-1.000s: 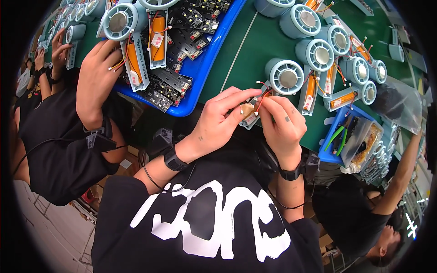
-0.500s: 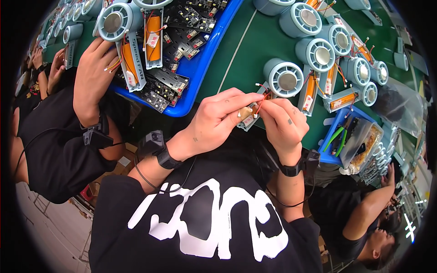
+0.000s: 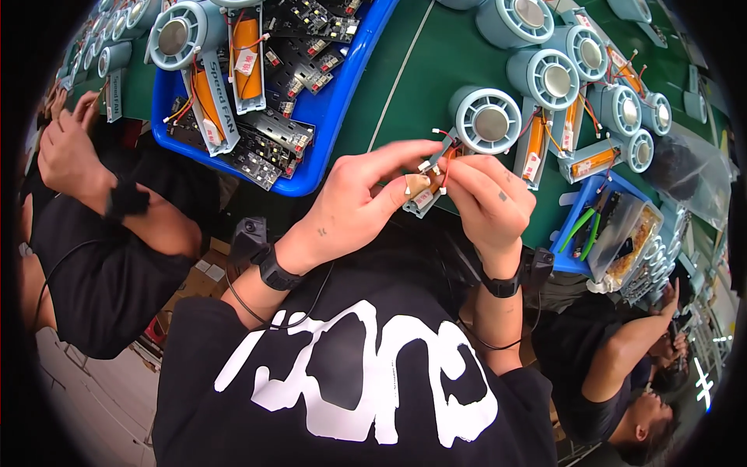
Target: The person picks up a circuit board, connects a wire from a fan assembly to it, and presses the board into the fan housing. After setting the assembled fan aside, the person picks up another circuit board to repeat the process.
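Just above the middle of the view, a pale blue fan (image 3: pixel 492 123), with its round head toward one o'clock and its open handle (image 3: pixel 420 204) toward seven. Left hand (image 3: pixel 354 187) closed on the handle, with the tan-wrapped thumb (image 3: pixel 418 184) on the near side and the index finger (image 3: pixel 408 148) stretched above, probably for keeping the hollow steady and facing up. Right hand (image 3: pixel 490 198) with fingertips drawn together at the thin wires (image 3: pixel 447 177); too small and crowded for telling wire from plug in the pinch. Fan head seemingly on the green surface (image 3: pixel 408 101), likely for taking weight off the fingers. At two o'clock, just beside the head, a cluster of similar fans (image 3: pixel 555 81) with orange batteries (image 3: pixel 535 144) and loose leads, leaving little room there. At ten, a blue tray (image 3: pixel 292 187) of dark circuit boards (image 3: pixel 307 78), with two more fans (image 3: pixel 173 35) laid across, blocking that side. At four, a small blue bin (image 3: pixel 570 266) with green-handled pliers (image 3: pixel 576 227). Toward three, a clear plastic bag (image 3: pixel 692 187); at nine, well apart, another person's hand (image 3: pixel 66 156).
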`<move>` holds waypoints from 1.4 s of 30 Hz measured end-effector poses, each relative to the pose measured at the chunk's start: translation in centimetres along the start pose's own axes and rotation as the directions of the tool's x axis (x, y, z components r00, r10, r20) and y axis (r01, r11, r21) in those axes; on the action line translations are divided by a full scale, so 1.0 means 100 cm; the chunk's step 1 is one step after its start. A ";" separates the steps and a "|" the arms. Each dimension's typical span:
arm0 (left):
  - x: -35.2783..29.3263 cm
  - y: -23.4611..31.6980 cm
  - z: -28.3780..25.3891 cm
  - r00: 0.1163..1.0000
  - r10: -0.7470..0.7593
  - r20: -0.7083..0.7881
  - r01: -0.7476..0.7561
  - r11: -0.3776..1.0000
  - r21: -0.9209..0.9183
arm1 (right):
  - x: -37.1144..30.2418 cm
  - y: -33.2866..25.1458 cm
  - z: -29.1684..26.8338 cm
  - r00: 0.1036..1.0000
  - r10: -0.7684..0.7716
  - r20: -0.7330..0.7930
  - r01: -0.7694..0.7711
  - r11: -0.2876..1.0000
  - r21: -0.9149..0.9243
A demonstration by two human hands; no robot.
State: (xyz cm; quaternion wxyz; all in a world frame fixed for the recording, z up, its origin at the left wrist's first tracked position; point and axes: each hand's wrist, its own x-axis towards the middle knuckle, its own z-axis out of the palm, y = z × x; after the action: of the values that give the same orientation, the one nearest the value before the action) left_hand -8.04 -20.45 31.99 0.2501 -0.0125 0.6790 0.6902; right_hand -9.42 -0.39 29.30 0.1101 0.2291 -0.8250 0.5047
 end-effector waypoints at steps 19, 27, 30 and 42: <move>0.005 0.015 -0.016 0.962 -0.223 0.156 0.226 0.974 -0.004 | 0.026 -0.003 -0.023 0.956 -0.043 0.291 0.019 0.996 0.085; 0.003 0.012 -0.015 0.957 -0.244 0.154 0.251 0.968 -0.026 | 0.030 -0.003 -0.027 0.932 -0.066 0.357 0.029 0.994 0.109; 0.003 0.014 -0.016 0.951 -0.263 0.160 0.267 0.964 -0.009 | 0.029 -0.001 -0.027 0.928 -0.084 0.362 0.044 0.992 0.118; -0.007 0.006 -0.003 0.980 -0.174 0.094 0.186 0.973 -0.134 | 0.012 -0.005 -0.019 0.977 -0.099 0.188 0.091 0.994 0.054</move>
State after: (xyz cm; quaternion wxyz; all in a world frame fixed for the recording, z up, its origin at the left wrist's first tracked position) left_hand -7.75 -20.90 32.77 0.3376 -0.0639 0.6133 0.7112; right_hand -10.27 0.78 31.09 0.0494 0.3179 -0.8083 0.4931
